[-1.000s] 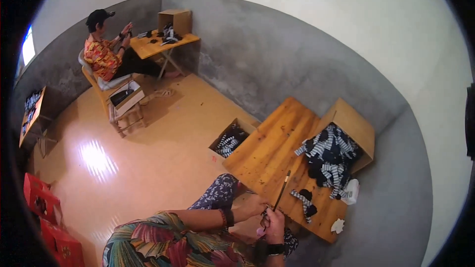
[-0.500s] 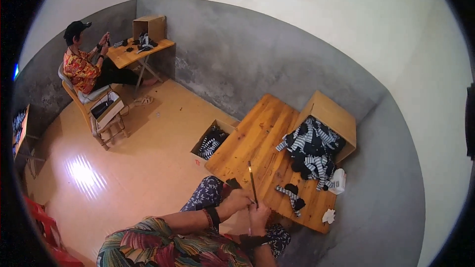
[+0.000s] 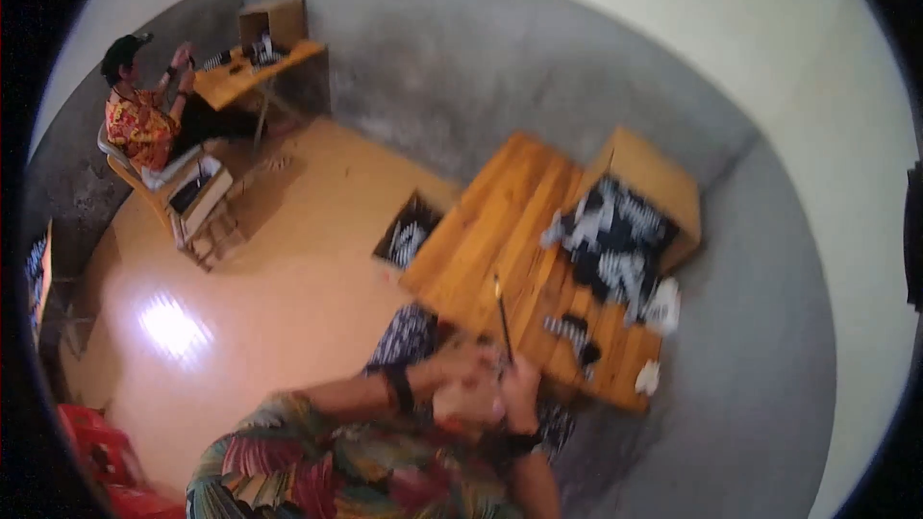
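My right hand [image 3: 520,392] is closed round the lower end of a thin dark rod [image 3: 505,323] with a gold-coloured band near its top. The rod stands nearly upright, tilted a little left. Beside it, my left hand [image 3: 468,363] is held close to the rod's base; motion smears its fingers, so its grip is unclear. Both hands are above my lap at the near edge of the wooden table [image 3: 490,226]. To their right on the table lies a black-and-grey striped cloth piece [image 3: 574,334].
A cardboard box [image 3: 663,183] on its side spills striped and black cloth pieces [image 3: 620,245]. White crumpled paper [image 3: 648,378] and a white packet [image 3: 663,308] lie nearby. Another box [image 3: 392,248] stands on the floor. A seated co-worker [image 3: 142,125] works at a far table [image 3: 226,86]. Red plastic [image 3: 101,447] is lower left.
The whole view has shifted, with the tables and boxes higher in the picture. My left hand has drawn slightly away from the right hand, which keeps the rod.
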### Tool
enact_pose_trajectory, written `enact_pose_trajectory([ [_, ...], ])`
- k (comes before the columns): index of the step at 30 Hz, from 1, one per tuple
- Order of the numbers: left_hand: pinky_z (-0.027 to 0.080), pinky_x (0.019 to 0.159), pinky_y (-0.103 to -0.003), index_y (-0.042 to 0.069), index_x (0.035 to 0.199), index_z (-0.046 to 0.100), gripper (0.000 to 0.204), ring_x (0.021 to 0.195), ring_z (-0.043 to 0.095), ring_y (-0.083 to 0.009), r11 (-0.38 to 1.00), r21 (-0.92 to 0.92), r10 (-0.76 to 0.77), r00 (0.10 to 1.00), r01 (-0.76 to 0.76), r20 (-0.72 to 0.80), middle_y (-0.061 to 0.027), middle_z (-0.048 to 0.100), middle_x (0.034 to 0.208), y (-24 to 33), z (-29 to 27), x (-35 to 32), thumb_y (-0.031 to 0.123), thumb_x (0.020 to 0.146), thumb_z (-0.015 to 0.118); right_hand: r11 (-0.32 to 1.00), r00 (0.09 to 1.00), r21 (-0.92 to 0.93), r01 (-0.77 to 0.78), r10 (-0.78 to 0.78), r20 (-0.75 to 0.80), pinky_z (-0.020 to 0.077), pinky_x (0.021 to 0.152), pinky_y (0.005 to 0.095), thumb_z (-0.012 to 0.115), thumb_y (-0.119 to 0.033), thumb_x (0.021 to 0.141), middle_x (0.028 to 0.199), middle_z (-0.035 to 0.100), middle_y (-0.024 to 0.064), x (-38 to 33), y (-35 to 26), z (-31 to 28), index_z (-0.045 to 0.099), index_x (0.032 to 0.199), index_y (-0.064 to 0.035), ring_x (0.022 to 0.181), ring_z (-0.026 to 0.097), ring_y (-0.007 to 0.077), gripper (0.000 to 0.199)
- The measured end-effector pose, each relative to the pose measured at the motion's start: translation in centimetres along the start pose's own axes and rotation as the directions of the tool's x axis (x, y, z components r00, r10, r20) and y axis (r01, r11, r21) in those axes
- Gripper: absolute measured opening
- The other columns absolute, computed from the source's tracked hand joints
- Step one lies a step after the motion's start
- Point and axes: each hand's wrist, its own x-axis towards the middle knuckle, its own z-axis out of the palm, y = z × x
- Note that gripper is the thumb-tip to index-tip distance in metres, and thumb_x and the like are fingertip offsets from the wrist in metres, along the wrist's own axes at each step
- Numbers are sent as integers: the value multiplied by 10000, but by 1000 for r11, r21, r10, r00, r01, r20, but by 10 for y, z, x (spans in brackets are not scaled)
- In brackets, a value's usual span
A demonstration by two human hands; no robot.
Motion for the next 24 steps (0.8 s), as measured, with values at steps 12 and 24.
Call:
enact_pose_trajectory([
  [12, 412, 497, -218, -2, 789, 573, 110, 592, 547, -124, 987, 138, 144, 810, -79, -569, -29, 578, 689, 9, 11, 15, -37, 715, 499, 240, 761, 723, -648, 242, 602, 247, 408, 193, 547, -104, 779, 552, 388, -55, 7, -21, -21, 552, 793, -34, 427, 305, 39, 71],
  [24, 448, 578, -333, -18, 736, 583, 119, 641, 563, -294, 569, 806, 611, 738, -161, -284, -147, 550, 670, 23, 16, 1, -47, 637, 523, 799, 911, 462, -385, 249, 328, 365, 488, 229, 624, -118, 731, 657, 530, -23, 2, -21, -19, 597, 802, -10, 570, 456, 45, 132],
])
